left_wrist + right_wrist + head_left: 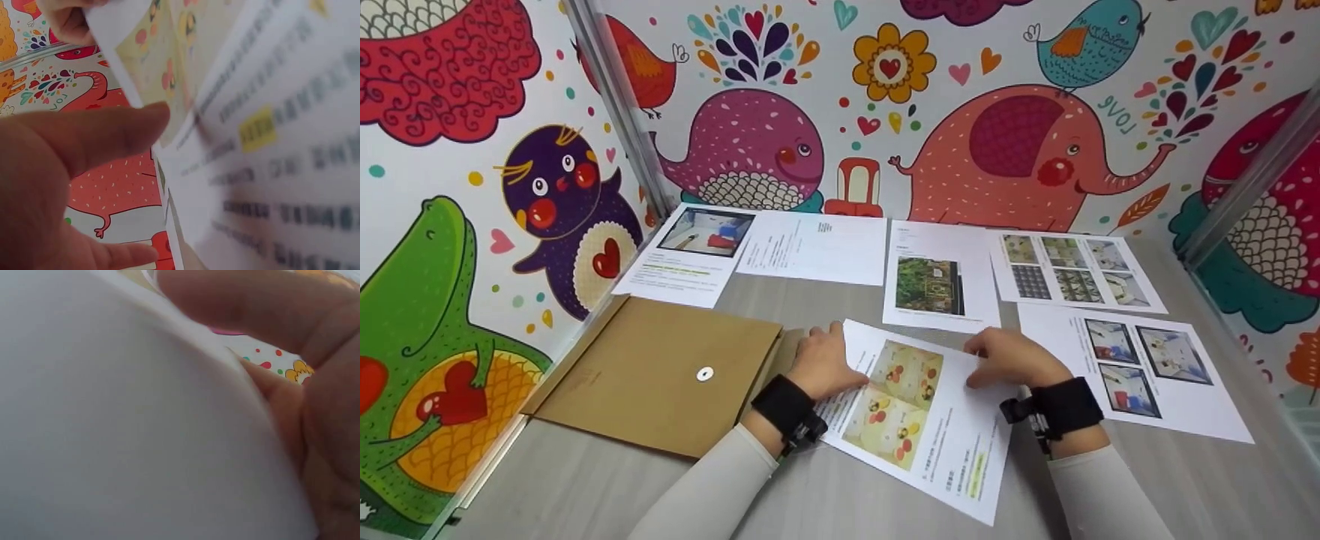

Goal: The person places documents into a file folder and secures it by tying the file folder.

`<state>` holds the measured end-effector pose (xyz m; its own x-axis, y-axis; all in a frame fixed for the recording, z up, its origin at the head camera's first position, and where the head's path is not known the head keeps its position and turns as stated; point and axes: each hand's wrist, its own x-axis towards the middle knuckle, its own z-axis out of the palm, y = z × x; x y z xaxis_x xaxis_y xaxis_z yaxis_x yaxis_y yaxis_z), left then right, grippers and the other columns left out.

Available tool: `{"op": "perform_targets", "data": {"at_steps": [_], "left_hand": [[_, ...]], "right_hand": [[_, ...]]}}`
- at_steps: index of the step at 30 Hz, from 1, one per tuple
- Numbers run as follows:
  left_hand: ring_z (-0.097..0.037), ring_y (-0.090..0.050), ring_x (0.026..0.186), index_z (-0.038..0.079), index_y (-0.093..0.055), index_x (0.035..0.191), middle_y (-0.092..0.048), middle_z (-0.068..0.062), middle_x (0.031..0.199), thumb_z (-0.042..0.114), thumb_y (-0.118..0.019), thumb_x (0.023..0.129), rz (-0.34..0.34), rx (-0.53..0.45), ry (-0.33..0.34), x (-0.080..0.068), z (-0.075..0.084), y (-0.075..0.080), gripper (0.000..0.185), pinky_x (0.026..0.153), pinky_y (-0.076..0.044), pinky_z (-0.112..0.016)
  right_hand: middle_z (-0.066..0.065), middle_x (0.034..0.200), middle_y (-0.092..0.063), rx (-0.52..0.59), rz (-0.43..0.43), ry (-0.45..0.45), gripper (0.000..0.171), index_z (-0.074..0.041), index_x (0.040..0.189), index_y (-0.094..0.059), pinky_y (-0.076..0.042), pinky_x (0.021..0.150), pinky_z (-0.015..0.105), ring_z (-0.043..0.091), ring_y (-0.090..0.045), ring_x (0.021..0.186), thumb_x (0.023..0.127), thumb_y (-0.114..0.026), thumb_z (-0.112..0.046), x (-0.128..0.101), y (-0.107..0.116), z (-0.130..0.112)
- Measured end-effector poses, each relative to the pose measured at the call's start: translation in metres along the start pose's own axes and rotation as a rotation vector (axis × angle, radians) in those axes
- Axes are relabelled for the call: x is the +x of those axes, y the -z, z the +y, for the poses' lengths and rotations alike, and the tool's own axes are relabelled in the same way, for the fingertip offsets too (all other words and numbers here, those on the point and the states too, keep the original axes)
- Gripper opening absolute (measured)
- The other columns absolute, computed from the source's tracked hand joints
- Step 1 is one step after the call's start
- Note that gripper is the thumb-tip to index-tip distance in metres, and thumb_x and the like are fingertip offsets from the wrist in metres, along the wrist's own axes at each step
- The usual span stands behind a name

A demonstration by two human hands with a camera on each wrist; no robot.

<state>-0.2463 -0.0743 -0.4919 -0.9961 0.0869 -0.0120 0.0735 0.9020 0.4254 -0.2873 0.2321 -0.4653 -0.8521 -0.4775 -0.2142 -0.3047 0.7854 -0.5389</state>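
Both hands hold one sheet point(919, 409) lying tilted on the table point(825, 495) beside the envelope point(660, 375): my left hand point(821, 364) pinches its left edge, my right hand point(1009, 358) its upper right. Best I lift evenly, avoiding creases. My wrist views blur; fingertips stay hidden beneath paper.

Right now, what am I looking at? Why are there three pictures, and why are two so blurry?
A person wears three cameras. The big picture comes from one on the head, looking down at a table. The blurry pictures come from cameras on black bands on each wrist, very close to the fingers. The left hand and right hand both hold a printed sheet with yellow photos. Five more sheets lie behind it, and a brown envelope lies at the left.
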Motion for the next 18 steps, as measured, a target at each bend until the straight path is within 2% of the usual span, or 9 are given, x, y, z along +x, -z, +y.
{"op": "perform_targets", "data": {"at_steps": [2, 4, 8, 12, 15, 18], "left_hand": [[-0.038, -0.063, 0.103, -0.004, -0.057, 0.130, -0.065, -0.022, 0.106, 0.044, -0.094, 0.071, 0.003, -0.003, -0.004, 0.000, 0.000, 0.000, 0.085, 0.090, -0.053, -0.050], [-0.037, -0.063, 0.102, -0.004, -0.057, 0.129, -0.065, -0.021, 0.105, 0.043, -0.093, 0.072, 0.005, 0.003, -0.013, 0.000, -0.001, -0.001, 0.083, 0.090, -0.052, -0.050], [-0.038, -0.063, 0.103, -0.005, -0.057, 0.128, -0.066, -0.022, 0.106, 0.044, -0.090, 0.077, 0.013, -0.004, -0.032, 0.001, -0.002, 0.000, 0.078, 0.090, -0.052, -0.051], [-0.037, -0.065, 0.101, -0.005, -0.058, 0.130, -0.067, -0.022, 0.108, 0.043, -0.085, 0.085, 0.036, -0.096, -0.028, 0.002, -0.003, 0.007, 0.072, 0.089, -0.055, -0.051], [-0.037, -0.067, 0.104, -0.003, -0.059, 0.134, -0.069, -0.022, 0.113, 0.039, -0.084, 0.088, 0.117, -0.192, -0.042, 0.003, -0.004, 0.019, 0.067, 0.091, -0.056, -0.051], [-0.040, -0.065, 0.112, -0.001, -0.058, 0.137, -0.068, -0.024, 0.122, 0.035, -0.083, 0.089, 0.259, -0.311, -0.059, 0.003, -0.003, 0.033, 0.065, 0.097, -0.053, -0.054]], "right_hand": [[0.000, 0.077, -0.063, -0.092, -0.017, -0.013, 0.017, -0.012, 0.087, -0.074, -0.041, 0.061, 0.033, 0.017, -0.051, 0.066, 0.074, -0.084, -0.011, 0.002, -0.005, -0.001], [0.001, 0.081, -0.066, -0.121, -0.023, 0.002, 0.017, -0.013, 0.089, -0.074, -0.044, 0.065, 0.034, 0.018, -0.054, 0.070, 0.075, -0.083, -0.011, 0.004, -0.009, -0.001], [0.000, 0.085, -0.067, -0.078, -0.030, 0.078, 0.015, -0.014, 0.091, -0.072, -0.044, 0.072, 0.034, 0.017, -0.055, 0.076, 0.081, -0.082, -0.010, 0.009, -0.014, 0.001], [0.001, 0.095, -0.072, 0.003, -0.042, 0.113, 0.015, -0.015, 0.098, -0.073, -0.047, 0.074, 0.032, 0.016, -0.060, 0.081, 0.086, -0.078, -0.008, 0.007, -0.008, 0.005], [0.008, 0.106, -0.075, 0.123, -0.042, 0.105, 0.019, -0.013, 0.109, -0.074, -0.054, 0.072, 0.032, 0.018, -0.067, 0.084, 0.090, -0.074, -0.007, 0.001, 0.003, 0.008], [0.018, 0.113, -0.074, 0.274, -0.006, 0.073, 0.021, -0.009, 0.115, -0.071, -0.061, 0.067, 0.035, 0.022, -0.072, 0.084, 0.095, -0.070, -0.008, -0.008, 0.017, 0.008]]}}
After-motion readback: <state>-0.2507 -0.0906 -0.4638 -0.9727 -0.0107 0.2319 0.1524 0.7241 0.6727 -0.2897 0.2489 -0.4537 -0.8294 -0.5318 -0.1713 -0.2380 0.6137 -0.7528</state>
